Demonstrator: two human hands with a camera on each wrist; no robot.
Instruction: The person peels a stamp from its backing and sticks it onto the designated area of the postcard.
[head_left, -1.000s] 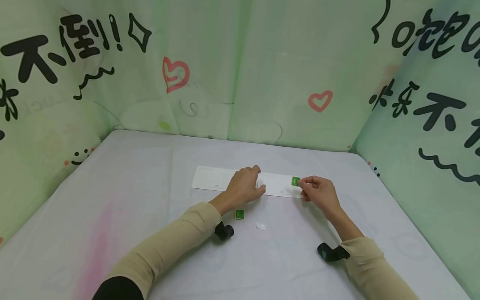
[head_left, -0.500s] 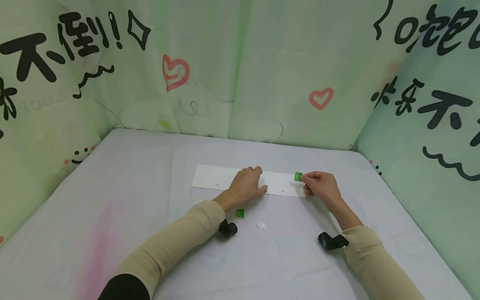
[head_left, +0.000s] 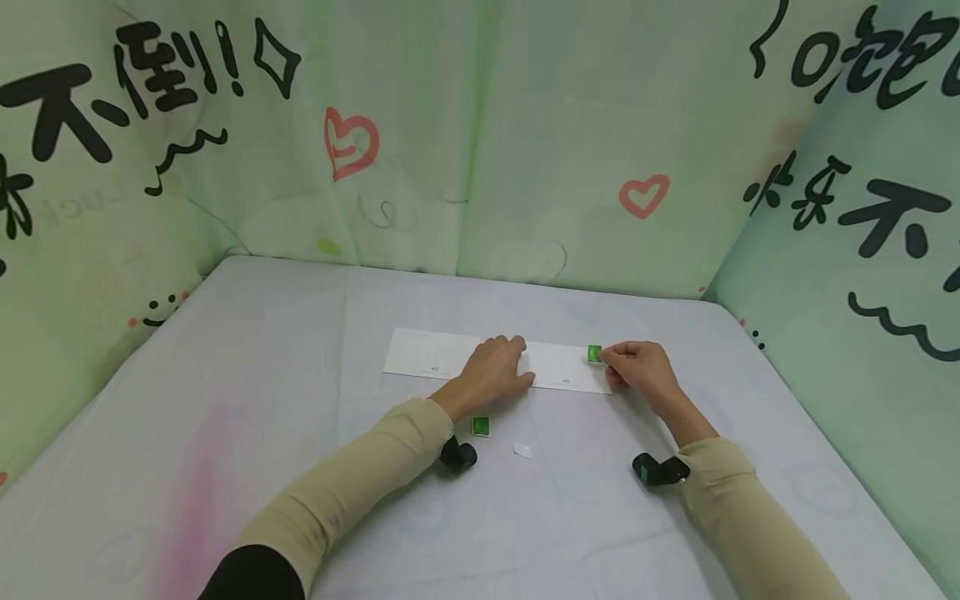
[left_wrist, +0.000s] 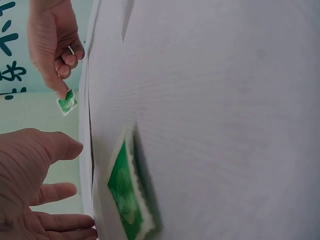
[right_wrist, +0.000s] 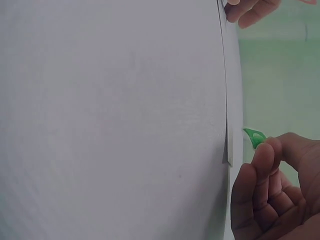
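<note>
A long white sheet of paper [head_left: 431, 354], with small print near its lower edge, lies on the table. My left hand [head_left: 491, 367] rests across its middle, fingers fairly straight and thumb apart. My right hand [head_left: 640, 371] pinches a small green postage stamp [head_left: 595, 354] between thumb and fingertips, over the sheet's right end. In the right wrist view the pinched stamp [right_wrist: 256, 137] looks bent and stands apart from the paper. A second green stamp [head_left: 481, 427], with notched white edges in the left wrist view, lies on the table below my left hand.
A small white scrap [head_left: 522, 450] lies on the white-covered table [head_left: 570, 525], right of the loose stamp. Black cameras [head_left: 457, 456] sit at both wrists. A green printed curtain [head_left: 555, 150] surrounds the table's back and sides.
My right hand has shifted slightly right and up with the stamp, then a touch back to the left. The left hand stays on the paper almost still.
</note>
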